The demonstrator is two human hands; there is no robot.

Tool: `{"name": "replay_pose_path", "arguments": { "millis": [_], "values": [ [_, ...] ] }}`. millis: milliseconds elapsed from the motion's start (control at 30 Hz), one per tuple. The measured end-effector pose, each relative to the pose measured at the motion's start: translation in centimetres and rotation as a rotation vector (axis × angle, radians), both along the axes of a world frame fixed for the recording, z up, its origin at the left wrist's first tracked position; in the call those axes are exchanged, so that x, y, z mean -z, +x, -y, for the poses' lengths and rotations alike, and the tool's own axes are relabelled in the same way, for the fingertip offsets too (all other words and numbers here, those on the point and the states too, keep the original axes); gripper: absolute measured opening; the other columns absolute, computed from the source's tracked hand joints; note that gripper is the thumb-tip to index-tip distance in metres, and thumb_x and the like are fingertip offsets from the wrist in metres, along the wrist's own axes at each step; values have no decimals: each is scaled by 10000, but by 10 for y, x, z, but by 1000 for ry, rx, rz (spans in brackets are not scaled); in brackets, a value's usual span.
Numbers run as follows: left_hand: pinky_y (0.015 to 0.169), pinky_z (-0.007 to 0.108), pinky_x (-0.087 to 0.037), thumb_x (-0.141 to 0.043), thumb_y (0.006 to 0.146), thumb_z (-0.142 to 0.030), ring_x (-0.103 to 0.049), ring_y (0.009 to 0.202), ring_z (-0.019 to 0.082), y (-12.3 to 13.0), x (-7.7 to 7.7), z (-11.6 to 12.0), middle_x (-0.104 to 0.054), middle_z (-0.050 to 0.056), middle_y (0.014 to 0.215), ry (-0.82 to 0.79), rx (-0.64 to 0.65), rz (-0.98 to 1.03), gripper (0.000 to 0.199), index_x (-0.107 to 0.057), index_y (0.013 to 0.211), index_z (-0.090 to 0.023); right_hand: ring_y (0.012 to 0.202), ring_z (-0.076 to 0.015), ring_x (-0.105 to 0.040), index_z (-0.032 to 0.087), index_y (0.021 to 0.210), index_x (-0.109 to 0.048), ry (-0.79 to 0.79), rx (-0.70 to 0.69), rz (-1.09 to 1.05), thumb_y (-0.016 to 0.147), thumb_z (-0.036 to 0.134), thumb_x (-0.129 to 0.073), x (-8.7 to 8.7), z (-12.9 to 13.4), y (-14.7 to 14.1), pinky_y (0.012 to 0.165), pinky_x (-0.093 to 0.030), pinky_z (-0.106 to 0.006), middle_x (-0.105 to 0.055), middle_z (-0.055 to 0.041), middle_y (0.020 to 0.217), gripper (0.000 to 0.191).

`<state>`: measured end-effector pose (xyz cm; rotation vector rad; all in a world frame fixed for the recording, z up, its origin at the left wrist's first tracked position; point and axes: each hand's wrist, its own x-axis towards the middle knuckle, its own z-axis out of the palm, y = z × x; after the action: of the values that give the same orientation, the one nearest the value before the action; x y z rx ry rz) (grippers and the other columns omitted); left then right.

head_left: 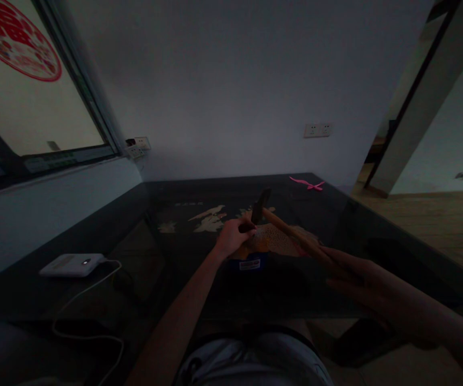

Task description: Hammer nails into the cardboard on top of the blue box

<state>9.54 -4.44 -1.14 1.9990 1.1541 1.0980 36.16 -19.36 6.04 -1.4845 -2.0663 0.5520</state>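
Observation:
My right hand [360, 284] is wrapped round the wooden handle of a hammer [291, 233], which slants up to the left. The dark hammer head [259, 208] is just above and beside my left hand [233, 236]. The fingers of my left hand are pinched together; what they hold, if anything, is too dark to make out. Under the hammer and beside my left hand lies a tan, speckled, flat piece [277, 241] with an uneven edge. A blue item with a white label [251, 264] shows at its near side, partly covered.
The dark, glossy table [175, 289] reaches back to the wall, with pale printed pictures [211, 220] on its top. A white power bank [72, 265] with a white cable lies at left. A pink ribbon [309, 184] rests near the far right corner.

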Motion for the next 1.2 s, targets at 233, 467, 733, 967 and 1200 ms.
{"name": "replay_pose_path", "arguments": {
  "millis": [233,467,733,967,1200],
  "values": [
    [740,291,-512,-647,754,-193,-674,798,202,-1,-1,0,-729,60,840,32,-18,-34,119,-695,850,-140,804,-259,-697,191,1356,-504,-121,-74,-38,824,370,-514,2,-3,-2,679,-586,-339,-731,-74,1051,561],
    [744,276,-516,-638,757,-174,-675,788,180,0,0,0,-729,46,848,10,9,-12,95,-693,834,-159,915,-269,-674,215,1362,-493,-144,-52,-72,851,395,-514,1,1,0,741,-575,-326,-710,-58,1115,542],
    [748,281,-517,-647,748,-174,-677,806,191,1,-4,2,-733,54,856,4,-12,-39,98,-694,831,-149,949,-256,-673,195,1398,-441,-178,-79,-83,859,404,-509,-4,0,-5,787,-564,-317,-677,-70,1193,582],
    [756,294,-515,-661,740,-178,-676,820,206,2,-5,3,-732,71,875,-23,-43,-37,126,-698,854,-137,904,-275,-684,168,1322,-534,-167,-62,-41,843,437,-518,-3,1,-4,762,-574,-337,-715,-88,1102,550],
    [745,271,-513,-647,752,-168,-674,783,180,1,-4,2,-733,54,846,-7,-15,-38,94,-701,826,-147,985,-291,-662,200,1331,-530,-111,-50,-57,842,426,-523,-1,1,-1,820,-561,-364,-691,-72,1164,539]
  ]
}}
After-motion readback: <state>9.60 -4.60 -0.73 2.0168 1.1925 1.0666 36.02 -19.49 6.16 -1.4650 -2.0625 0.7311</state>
